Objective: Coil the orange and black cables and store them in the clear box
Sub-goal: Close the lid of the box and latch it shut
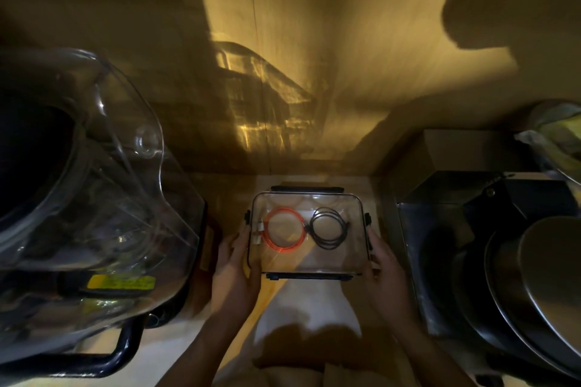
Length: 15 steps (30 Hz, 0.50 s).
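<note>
Head view: orange cable [284, 229] and black cable [329, 227] lie coiled inside the clear box [314, 267]; left hand [234, 270] and right hand [385, 276] each grip its sides, so little remains.

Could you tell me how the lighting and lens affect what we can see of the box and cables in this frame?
Head view: dim amber light, hard shadows on the wall; wide-angle bending at the edges; the central box stays readable, orange cable and black cable distinct, left hand and right hand in shade.

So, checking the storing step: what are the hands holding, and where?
Both hands, left hand and right hand, grip the clear box by its short sides.
</note>
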### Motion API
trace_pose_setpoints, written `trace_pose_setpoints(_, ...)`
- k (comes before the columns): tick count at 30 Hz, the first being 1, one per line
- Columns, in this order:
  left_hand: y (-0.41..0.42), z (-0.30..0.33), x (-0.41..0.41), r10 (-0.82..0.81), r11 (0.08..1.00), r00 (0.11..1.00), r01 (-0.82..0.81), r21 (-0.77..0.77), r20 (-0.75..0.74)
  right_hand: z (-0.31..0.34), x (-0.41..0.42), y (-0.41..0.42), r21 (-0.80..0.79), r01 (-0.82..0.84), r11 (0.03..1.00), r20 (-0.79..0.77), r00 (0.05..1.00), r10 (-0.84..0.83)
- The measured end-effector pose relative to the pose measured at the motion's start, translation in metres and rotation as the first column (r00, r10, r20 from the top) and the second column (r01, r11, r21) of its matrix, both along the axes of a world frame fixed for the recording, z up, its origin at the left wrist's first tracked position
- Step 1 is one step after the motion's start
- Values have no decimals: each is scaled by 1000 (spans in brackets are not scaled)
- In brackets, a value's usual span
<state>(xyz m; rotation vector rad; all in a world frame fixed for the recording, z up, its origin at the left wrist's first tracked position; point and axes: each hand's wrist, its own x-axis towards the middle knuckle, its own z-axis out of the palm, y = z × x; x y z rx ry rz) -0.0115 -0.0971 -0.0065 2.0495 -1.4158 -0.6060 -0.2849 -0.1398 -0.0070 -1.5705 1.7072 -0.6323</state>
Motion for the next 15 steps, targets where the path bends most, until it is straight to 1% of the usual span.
trace_pose_setpoints(2, 2, 0, -1, -32, 999, 999, 32, 18, 34, -3, 1, 3, -14, -27, 1000, -104, 994, 25)
trace_pose_setpoints(4, 4, -3, -1, -28, 997, 998, 25, 70, 50, -5, 1, 5, 25, -7, 1000, -143, 990, 10)
trace_pose_setpoints(8, 5, -7, 3, 16, 990, 998, -23, 136, 55, -6, -2, 5, 52, 22, 998, -145, 989, -14)
trace_pose_setpoints(15, 0, -10, 7, 30, 976, 999, -27, 214, -12, -18, -5, 0, 111, 84, 990, -109, 991, -72)
